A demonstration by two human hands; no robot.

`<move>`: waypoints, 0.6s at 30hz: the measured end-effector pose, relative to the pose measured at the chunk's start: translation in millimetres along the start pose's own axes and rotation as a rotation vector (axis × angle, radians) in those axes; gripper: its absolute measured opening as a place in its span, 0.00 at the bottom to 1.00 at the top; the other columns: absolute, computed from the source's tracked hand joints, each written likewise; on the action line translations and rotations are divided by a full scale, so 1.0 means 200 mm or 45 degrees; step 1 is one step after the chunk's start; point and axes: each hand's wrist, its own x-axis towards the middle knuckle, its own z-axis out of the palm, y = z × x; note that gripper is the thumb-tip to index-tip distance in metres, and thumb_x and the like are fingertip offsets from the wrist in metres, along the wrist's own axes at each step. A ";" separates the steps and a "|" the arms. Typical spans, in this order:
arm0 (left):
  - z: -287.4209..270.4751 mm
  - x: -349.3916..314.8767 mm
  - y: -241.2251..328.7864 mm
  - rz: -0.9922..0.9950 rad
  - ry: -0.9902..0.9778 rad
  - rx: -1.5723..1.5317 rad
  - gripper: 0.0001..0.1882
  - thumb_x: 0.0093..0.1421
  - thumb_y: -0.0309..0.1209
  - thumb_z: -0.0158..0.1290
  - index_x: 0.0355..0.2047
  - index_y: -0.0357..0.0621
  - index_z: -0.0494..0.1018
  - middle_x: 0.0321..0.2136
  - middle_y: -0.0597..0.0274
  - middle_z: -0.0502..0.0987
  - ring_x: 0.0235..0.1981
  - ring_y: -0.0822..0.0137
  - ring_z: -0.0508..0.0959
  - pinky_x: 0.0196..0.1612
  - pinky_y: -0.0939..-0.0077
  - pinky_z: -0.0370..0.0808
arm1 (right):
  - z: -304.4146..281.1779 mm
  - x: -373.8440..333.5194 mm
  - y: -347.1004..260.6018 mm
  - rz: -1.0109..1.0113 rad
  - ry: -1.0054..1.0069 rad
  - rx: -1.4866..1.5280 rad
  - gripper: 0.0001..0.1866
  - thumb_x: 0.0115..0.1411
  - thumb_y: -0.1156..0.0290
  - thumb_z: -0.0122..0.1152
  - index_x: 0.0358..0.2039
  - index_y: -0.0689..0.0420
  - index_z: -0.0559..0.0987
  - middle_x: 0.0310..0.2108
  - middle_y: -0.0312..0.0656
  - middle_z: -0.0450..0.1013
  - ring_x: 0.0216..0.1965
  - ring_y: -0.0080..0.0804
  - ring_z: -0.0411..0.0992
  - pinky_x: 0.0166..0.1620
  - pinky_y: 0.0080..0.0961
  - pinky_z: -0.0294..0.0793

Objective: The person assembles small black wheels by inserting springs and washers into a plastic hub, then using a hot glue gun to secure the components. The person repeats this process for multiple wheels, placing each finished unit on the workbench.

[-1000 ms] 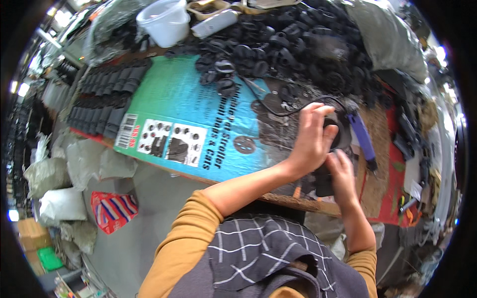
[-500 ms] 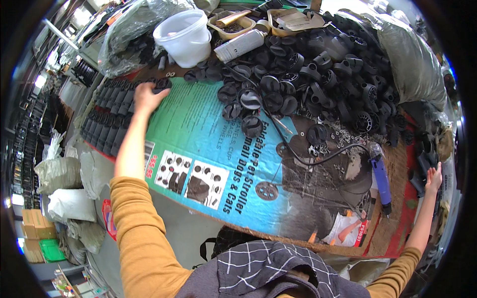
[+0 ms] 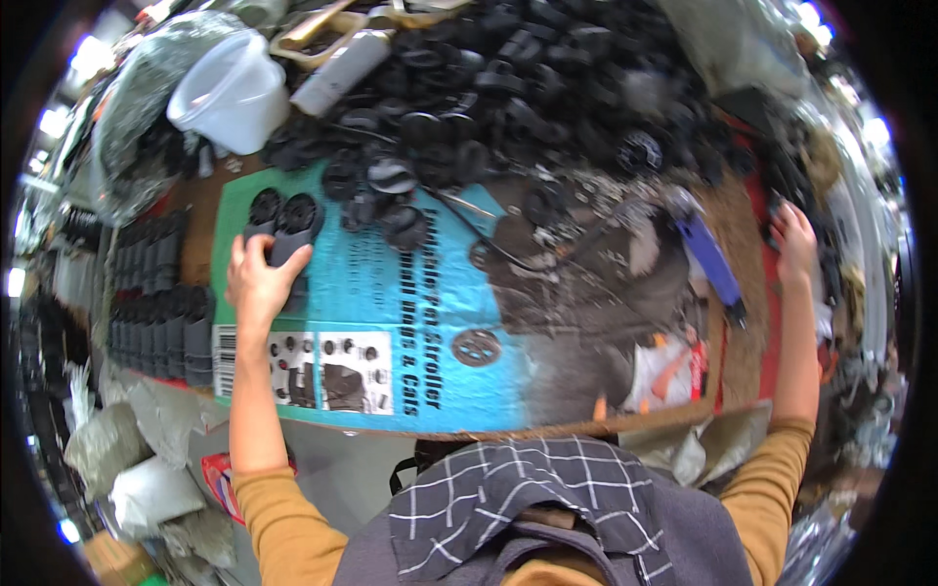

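Over the left part of a blue-green printed cardboard sheet (image 3: pixel 391 293), my left hand (image 3: pixel 259 278) is closed on a pair of black plastic fittings (image 3: pixel 293 227) with round, wheel-like heads. The fittings stand side by side, heads pointing away from me; my fingers and thumb hide part of their lower ends. To the left of this hand, similar dark grey fittings (image 3: pixel 161 337) are lined up in two rows. My right hand (image 3: pixel 796 239) is at the table's right edge, fingers bent beside dark parts (image 3: pixel 777 171). What those fingers hold is too small and blurred to name.
A heap of black plastic parts (image 3: pixel 547 98) covers the table's far side. Left of it are a white bucket (image 3: pixel 230 93) and a spray can (image 3: pixel 342 73). A blue-handled power screwdriver (image 3: pixel 708 256) lies at right, its black cable (image 3: pixel 489 249) crossing the cardboard.
The view has shifted. My left hand has come from the fitting rows onto the cardboard with two fittings. My right hand's fingers, stretched out before, are now bent.
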 end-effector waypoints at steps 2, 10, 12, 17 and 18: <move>-0.02 -0.10 0.04 0.094 0.100 0.123 0.34 0.44 0.57 0.65 0.43 0.45 0.75 0.59 0.47 0.65 0.61 0.45 0.63 0.59 0.45 0.61 | 0.18 -0.20 -0.16 -0.128 -0.128 -0.028 0.14 0.63 0.64 0.58 0.46 0.58 0.79 0.33 0.33 0.76 0.35 0.22 0.73 0.40 0.21 0.73; -0.20 -0.69 0.41 0.144 -0.467 -0.945 0.38 0.49 0.45 0.67 0.53 0.42 0.60 0.33 0.56 0.72 0.33 0.65 0.74 0.38 0.66 0.74 | 0.67 -1.05 -0.36 -0.667 -0.809 -0.489 0.08 0.57 0.69 0.63 0.30 0.61 0.80 0.28 0.37 0.73 0.29 0.21 0.70 0.34 0.21 0.71; -0.17 -0.88 0.63 0.177 -0.844 -1.073 0.43 0.49 0.48 0.65 0.58 0.42 0.55 0.37 0.51 0.74 0.37 0.60 0.77 0.43 0.64 0.75 | 0.81 -1.14 -0.31 -0.610 -0.853 -0.516 0.07 0.55 0.69 0.64 0.28 0.59 0.80 0.26 0.41 0.75 0.30 0.32 0.75 0.37 0.28 0.74; -0.01 -1.10 1.08 0.404 -0.824 -0.934 0.49 0.52 0.53 0.62 0.62 0.38 0.50 0.51 0.33 0.70 0.52 0.41 0.73 0.55 0.58 0.70 | 1.04 -1.09 -0.25 -0.736 -0.585 -0.650 0.09 0.53 0.65 0.65 0.27 0.58 0.80 0.30 0.44 0.76 0.36 0.43 0.75 0.42 0.36 0.73; 0.02 -1.12 1.12 0.431 -0.790 -0.952 0.48 0.52 0.53 0.61 0.62 0.38 0.51 0.51 0.32 0.69 0.52 0.40 0.73 0.55 0.57 0.71 | 1.07 -1.08 -0.24 -0.740 -0.560 -0.702 0.09 0.53 0.65 0.65 0.27 0.57 0.81 0.31 0.44 0.76 0.37 0.43 0.75 0.42 0.35 0.73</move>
